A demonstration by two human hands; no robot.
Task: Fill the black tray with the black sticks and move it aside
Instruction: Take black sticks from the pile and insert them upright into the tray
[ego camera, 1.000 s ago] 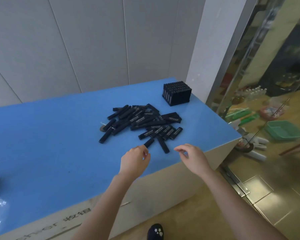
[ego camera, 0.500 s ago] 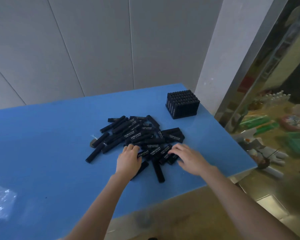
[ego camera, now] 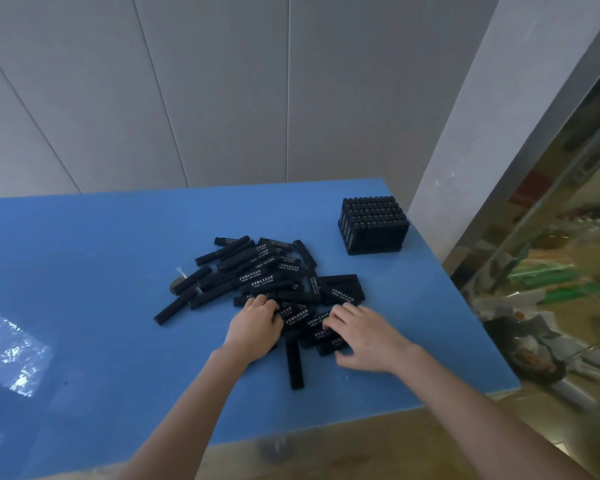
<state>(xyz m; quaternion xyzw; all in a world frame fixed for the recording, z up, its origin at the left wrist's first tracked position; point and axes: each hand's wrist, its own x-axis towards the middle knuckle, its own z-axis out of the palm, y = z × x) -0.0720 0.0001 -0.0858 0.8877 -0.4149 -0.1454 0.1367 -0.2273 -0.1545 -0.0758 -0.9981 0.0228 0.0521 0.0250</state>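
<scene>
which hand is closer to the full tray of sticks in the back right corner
Right. The right hand rests on the stick pile, in front of the tray; the left hand sits further left.

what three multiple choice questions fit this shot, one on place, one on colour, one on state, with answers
1. Where does the black tray stand? A) far right corner of the table top B) near left edge C) on the floor
2. What colour is the table top? A) green B) blue C) white
3. What are the left hand and right hand doing? A) lifting the tray B) hanging off the table C) both on the loose sticks
Answers: 1 A, it sits at the far right corner; 2 B, the top is plainly blue; 3 C, both rest on the pile's near side.
</scene>
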